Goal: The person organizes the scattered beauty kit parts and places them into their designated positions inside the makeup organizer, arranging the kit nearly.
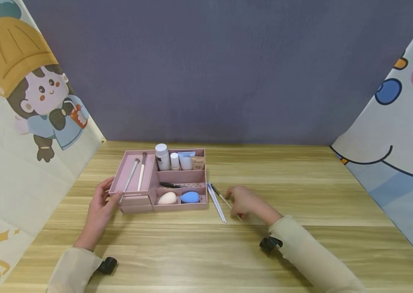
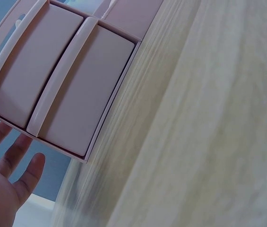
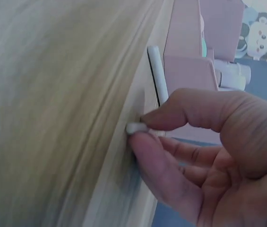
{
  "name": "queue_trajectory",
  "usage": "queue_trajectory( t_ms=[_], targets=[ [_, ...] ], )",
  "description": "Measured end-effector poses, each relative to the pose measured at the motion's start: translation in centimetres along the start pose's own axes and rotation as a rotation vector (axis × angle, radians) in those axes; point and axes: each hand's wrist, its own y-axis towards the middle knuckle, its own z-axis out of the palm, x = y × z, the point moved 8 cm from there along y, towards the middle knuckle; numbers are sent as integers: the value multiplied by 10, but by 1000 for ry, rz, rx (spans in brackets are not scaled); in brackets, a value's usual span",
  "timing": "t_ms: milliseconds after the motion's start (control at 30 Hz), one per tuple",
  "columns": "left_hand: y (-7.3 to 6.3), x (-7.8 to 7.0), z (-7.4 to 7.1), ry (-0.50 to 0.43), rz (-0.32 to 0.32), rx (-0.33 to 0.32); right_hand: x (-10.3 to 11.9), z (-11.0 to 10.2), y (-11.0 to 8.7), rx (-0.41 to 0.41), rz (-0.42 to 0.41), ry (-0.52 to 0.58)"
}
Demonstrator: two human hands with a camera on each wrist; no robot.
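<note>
A pink makeup organizer (image 1: pixel 181 176) stands on the table, its two drawers (image 2: pixel 83 85) facing the person. My left hand (image 1: pixel 103 203) rests at its left front corner, fingers along the side wall and thumb near the top front edge. In the left wrist view those fingers (image 2: pixel 11 158) look spread and fairly straight. Two makeup brushes (image 1: pixel 142 171) lie in the top tray; the grey one's handle juts past the front edge by my thumb. Right of the organizer, my right hand (image 1: pixel 244 201) pinches a thin makeup brush (image 3: pixel 137 128) by its pale handle between thumb and forefinger.
White slender sticks (image 1: pixel 216 202) lie between the organizer and my right hand. Upright bottles (image 1: pixel 162 156) and tubes (image 1: pixel 186 160) fill the back compartment. A dark pen-like item (image 1: pixel 171 185) lies in the middle one. In front sit a cream sponge (image 1: pixel 168 198) and a blue sponge (image 1: pixel 190 197).
</note>
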Motion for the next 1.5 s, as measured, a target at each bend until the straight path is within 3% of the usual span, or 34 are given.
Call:
queue_trajectory(
  t_ms=[333, 433, 767, 1167, 1500],
  targets=[
    [0, -2, -1, -26, 23, -10, 19, 2, 2, -103, -73, -221],
    [0, -3, 0, -18, 21, -10, 19, 1, 2, -107, -81, -224],
    [1, -3, 1, -16, 3, -5, -9, -2, 6, -5, -25, 110],
    [0, 0, 0, -18, -10, -7, -27, -3, 9, 58, -83, 460],
    [0, 2, 0, -10, -12, -2, -31, -4, 10, 53, -111, 727]
  ],
)
